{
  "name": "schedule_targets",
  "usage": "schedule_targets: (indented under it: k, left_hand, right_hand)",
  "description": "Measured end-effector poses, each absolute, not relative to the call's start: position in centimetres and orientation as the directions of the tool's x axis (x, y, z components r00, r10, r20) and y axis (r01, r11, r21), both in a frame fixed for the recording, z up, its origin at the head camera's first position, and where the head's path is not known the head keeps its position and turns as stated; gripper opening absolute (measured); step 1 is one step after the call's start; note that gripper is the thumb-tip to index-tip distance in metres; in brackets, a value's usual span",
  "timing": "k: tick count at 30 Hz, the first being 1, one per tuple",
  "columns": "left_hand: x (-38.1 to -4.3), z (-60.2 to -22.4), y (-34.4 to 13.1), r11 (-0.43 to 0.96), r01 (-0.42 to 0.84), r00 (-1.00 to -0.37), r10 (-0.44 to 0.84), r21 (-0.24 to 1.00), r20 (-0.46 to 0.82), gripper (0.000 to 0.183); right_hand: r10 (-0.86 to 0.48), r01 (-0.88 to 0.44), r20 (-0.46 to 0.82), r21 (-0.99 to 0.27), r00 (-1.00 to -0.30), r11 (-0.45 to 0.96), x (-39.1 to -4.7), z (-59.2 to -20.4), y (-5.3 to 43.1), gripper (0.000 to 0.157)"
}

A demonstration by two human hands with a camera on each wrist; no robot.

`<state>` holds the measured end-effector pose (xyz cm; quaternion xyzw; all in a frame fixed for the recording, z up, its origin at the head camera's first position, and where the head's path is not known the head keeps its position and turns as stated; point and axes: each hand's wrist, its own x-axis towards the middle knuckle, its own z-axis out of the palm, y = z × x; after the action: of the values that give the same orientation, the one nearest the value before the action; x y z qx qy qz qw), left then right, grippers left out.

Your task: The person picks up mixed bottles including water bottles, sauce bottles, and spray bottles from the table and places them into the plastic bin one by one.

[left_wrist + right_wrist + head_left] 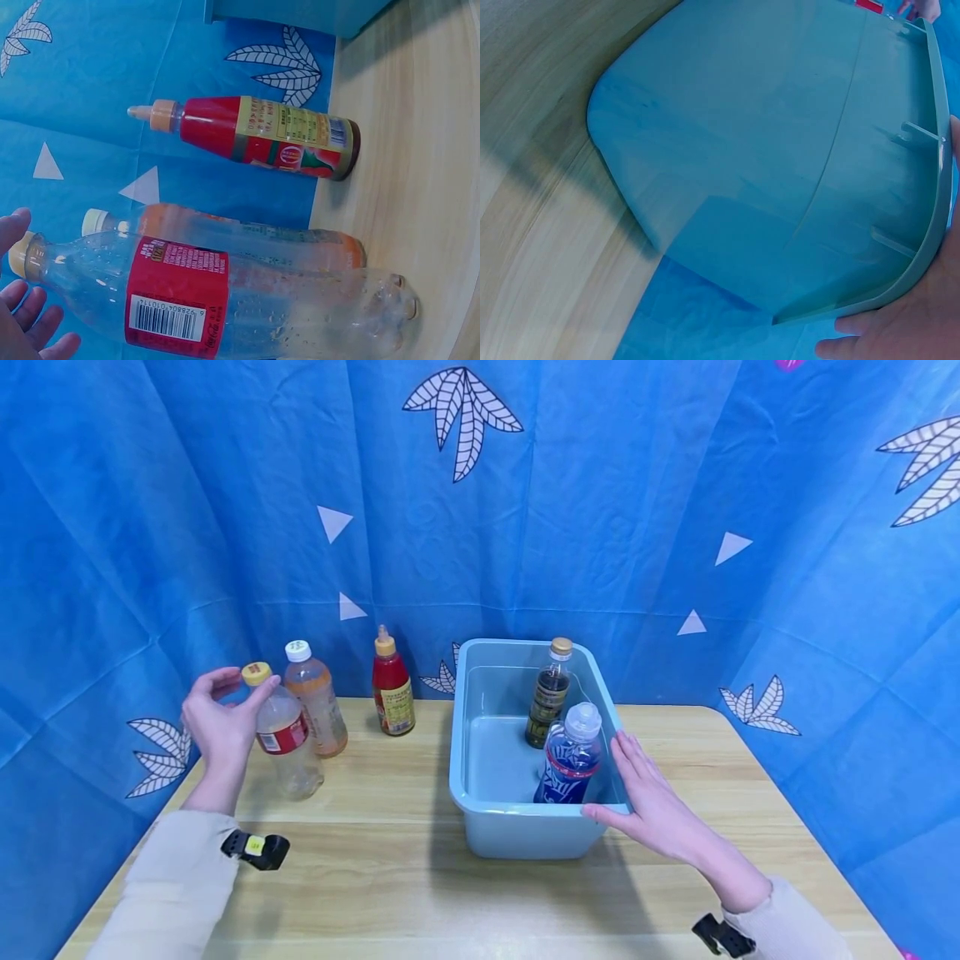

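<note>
On the left, my left hand (223, 714) pinches the yellow cap of a clear Coca-Cola bottle (283, 739) between thumb and fingers. The bottle stands upright, and its red label (178, 296) faces the left wrist camera. My right hand (660, 806) rests against the right front corner of a light blue plastic tub (463, 735), its fingers straight along the side rim and thumb at the front rim. Inside the tub stand a dark bottle with a gold cap (549, 702) and a blue-labelled bottle with a clear domed cap (567, 768).
Just behind the Coca-Cola bottle is a white-capped bottle (318, 706) with orange on it. A red sauce bottle (393, 693) with a nozzle stands farther right. Blue patterned curtain (525, 527) borders the wooden table (375, 877) at the back and sides.
</note>
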<state>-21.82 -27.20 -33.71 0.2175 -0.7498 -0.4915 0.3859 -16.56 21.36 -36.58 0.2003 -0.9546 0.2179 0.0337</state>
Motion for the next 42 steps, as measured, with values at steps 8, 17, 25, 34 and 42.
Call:
schedule_targets:
  k: [8,17,25,34,42]
  left_hand:
    - [-22.2,-33.7,-27.1,0.452,0.003,-0.606,-0.709,0.892,0.362,0.058]
    - [-23.8,-35.3,-28.7,0.391,0.112,-0.605,-0.703,0.914,0.375,0.050]
    - [-27.6,-38.9,-32.1,0.411,0.041,-0.612,-0.710,0.911,0.348,0.052]
    - [-28.2,-39.2,-32.6,0.413,0.080,-0.618,-0.694,0.907,0.370,0.050]
    - [-22.2,-32.3,-26.1,0.457,0.049,-0.651,-0.660,0.888,0.376,0.052]
  right_hand:
    - [-0.369,-0.400,0.155,-0.402,-0.916,0.824,-16.6,-36.7,21.4,0.095]
    - [-0.376,-0.414,0.172,-0.393,-0.910,0.821,-16.6,-36.6,21.3,0.094]
    - [-0.378,-0.412,0.165,-0.402,-0.911,0.817,-16.6,-36.6,21.4,0.095]
    - [-0.379,-0.411,0.162,-0.407,-0.911,0.816,-16.7,-36.5,21.4,0.095]
    - [-0.379,-0.409,0.156,-0.408,-0.912,0.816,-16.7,-36.5,21.4,0.094]
